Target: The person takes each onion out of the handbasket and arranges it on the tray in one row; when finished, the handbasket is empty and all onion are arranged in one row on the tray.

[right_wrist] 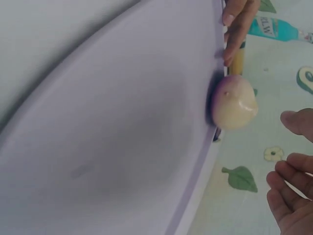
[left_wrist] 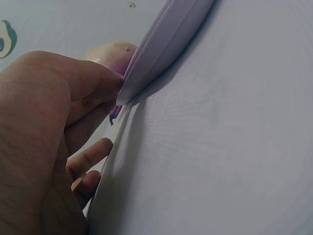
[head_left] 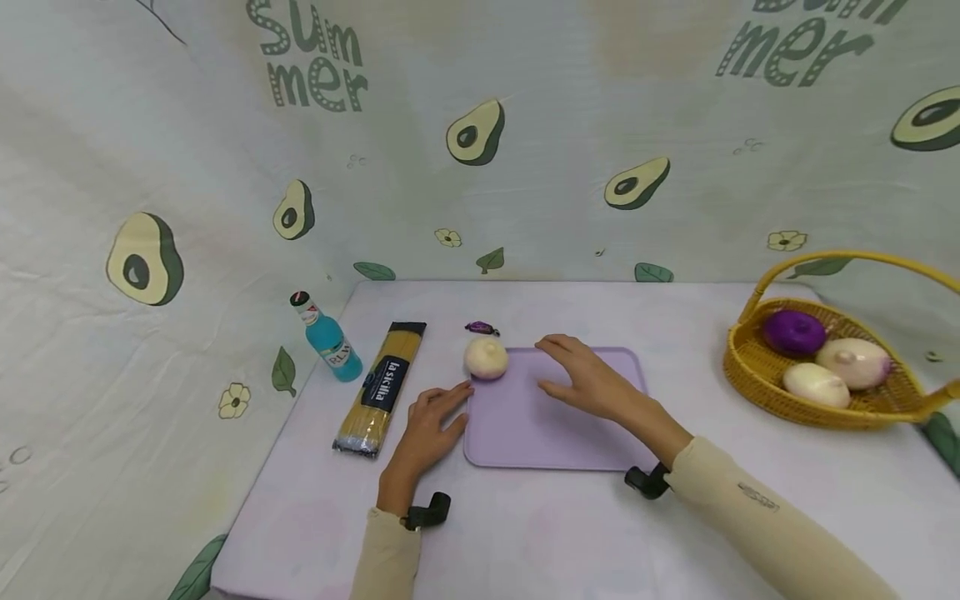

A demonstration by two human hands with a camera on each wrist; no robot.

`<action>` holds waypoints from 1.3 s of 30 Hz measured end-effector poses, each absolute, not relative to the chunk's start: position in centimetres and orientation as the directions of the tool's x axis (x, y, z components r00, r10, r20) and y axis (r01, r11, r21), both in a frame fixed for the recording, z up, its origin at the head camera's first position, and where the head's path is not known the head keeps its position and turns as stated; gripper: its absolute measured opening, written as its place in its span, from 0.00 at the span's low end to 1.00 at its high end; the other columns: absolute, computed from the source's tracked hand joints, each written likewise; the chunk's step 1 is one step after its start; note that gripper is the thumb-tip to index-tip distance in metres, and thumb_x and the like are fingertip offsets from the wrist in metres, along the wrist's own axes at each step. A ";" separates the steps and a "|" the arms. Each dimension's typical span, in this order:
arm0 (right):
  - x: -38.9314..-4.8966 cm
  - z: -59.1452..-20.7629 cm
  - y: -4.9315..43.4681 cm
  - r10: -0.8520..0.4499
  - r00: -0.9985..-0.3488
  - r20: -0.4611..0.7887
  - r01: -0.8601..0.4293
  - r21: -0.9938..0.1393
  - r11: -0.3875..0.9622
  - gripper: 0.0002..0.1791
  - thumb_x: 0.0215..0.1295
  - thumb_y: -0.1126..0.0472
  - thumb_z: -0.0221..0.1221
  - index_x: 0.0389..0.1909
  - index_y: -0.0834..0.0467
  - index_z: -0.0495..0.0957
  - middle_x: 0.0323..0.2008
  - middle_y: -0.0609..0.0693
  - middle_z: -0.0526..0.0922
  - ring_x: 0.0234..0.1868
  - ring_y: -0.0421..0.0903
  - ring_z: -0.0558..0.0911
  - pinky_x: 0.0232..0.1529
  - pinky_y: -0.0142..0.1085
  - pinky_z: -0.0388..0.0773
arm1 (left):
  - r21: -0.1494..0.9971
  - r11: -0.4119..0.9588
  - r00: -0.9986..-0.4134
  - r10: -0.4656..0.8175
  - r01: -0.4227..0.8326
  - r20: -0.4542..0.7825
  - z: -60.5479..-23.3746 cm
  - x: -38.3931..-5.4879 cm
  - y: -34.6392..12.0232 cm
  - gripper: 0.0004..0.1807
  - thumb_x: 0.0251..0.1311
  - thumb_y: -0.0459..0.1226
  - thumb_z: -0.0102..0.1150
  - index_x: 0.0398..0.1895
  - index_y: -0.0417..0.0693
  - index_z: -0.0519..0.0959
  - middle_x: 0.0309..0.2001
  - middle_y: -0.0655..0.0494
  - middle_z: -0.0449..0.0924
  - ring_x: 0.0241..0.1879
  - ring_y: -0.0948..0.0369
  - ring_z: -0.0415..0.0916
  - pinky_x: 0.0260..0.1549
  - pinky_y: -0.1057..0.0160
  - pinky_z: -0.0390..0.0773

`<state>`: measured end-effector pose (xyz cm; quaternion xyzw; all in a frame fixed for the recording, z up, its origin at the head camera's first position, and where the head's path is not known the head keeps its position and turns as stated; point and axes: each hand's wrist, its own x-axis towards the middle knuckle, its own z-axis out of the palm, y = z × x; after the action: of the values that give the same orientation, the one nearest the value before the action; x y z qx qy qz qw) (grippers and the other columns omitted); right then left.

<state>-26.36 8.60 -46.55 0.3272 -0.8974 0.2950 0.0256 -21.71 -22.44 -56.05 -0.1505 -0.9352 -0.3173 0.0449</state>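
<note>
My left hand rests at the left edge of a flat lilac tray, fingers mostly straight. In the left wrist view its fingertips meet the tray's rim. Over the tray's upper middle hovers my right hand, holding nothing, thumb apart from the fingers. A round vegetable, white with a purple side and like a turnip or onion, sits at the tray's far left corner. From the right wrist view, that vegetable lies near the left fingertips, well away from the right hand.
Left of the tray lie a spaghetti pack and a blue bottle, which stands tilted in view. A small purple wrapped candy is behind the vegetable. At right, a yellow wicker basket with a tall handle holds a purple vegetable and two pale ones.
</note>
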 end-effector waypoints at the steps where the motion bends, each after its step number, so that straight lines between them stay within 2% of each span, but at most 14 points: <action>1: -26.3 -46.7 8.9 -0.570 -0.785 0.242 -0.603 -0.509 0.615 0.33 0.66 0.56 0.66 0.68 0.65 0.69 0.67 0.61 0.69 0.68 0.59 0.68 0.65 0.54 0.67 | 0.579 0.752 -0.949 0.255 0.316 0.187 -56.1 -21.7 -22.4 0.26 0.70 0.44 0.56 0.71 0.62 0.72 0.72 0.68 0.66 0.66 0.54 0.61 0.62 0.45 0.57; 5: -26.0 -47.0 10.3 -0.556 -0.790 0.259 -0.602 -0.497 0.625 0.32 0.65 0.57 0.67 0.66 0.66 0.71 0.65 0.61 0.70 0.66 0.59 0.70 0.64 0.55 0.68 | 0.583 0.744 -0.945 0.254 0.327 0.206 -56.2 -21.6 -22.6 0.26 0.70 0.43 0.56 0.71 0.60 0.72 0.72 0.66 0.66 0.66 0.52 0.62 0.62 0.42 0.56; 12: -25.7 -47.3 12.0 -0.535 -0.798 0.276 -0.596 -0.486 0.639 0.31 0.64 0.57 0.68 0.65 0.65 0.71 0.64 0.60 0.72 0.64 0.59 0.72 0.61 0.54 0.71 | 0.595 0.740 -0.950 0.245 0.314 0.196 -56.1 -21.5 -23.0 0.25 0.70 0.42 0.57 0.70 0.60 0.73 0.72 0.65 0.67 0.65 0.53 0.62 0.63 0.44 0.54; 21: -25.0 -47.5 14.1 -0.494 -0.838 0.233 -0.536 -0.521 0.664 0.32 0.64 0.57 0.67 0.66 0.64 0.71 0.65 0.59 0.72 0.65 0.59 0.71 0.62 0.56 0.69 | 0.614 0.731 -0.954 0.243 0.298 0.174 -55.9 -21.5 -22.8 0.25 0.70 0.43 0.57 0.70 0.62 0.72 0.72 0.69 0.65 0.65 0.54 0.61 0.62 0.43 0.54; 31: -24.0 -47.9 16.8 -0.457 -0.863 0.217 -0.498 -0.521 0.693 0.31 0.65 0.57 0.67 0.66 0.64 0.71 0.65 0.61 0.71 0.66 0.61 0.70 0.63 0.57 0.68 | 0.620 0.726 -0.954 0.246 0.299 0.173 -55.7 -21.5 -22.3 0.25 0.70 0.41 0.57 0.70 0.60 0.73 0.72 0.64 0.67 0.65 0.53 0.62 0.63 0.42 0.54; 39: -23.8 -47.9 19.0 -0.434 -0.869 0.236 -0.491 -0.509 0.707 0.30 0.64 0.61 0.68 0.64 0.66 0.72 0.63 0.61 0.72 0.64 0.61 0.71 0.62 0.58 0.69 | 0.611 0.732 -0.954 0.239 0.300 0.181 -55.7 -21.4 -22.1 0.25 0.70 0.41 0.57 0.70 0.59 0.73 0.72 0.64 0.67 0.65 0.53 0.61 0.64 0.42 0.53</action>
<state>-23.76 19.02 -47.94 0.2509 -0.9225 0.2892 0.0492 -21.44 -22.13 -55.70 -0.1450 -0.9296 -0.3359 0.0451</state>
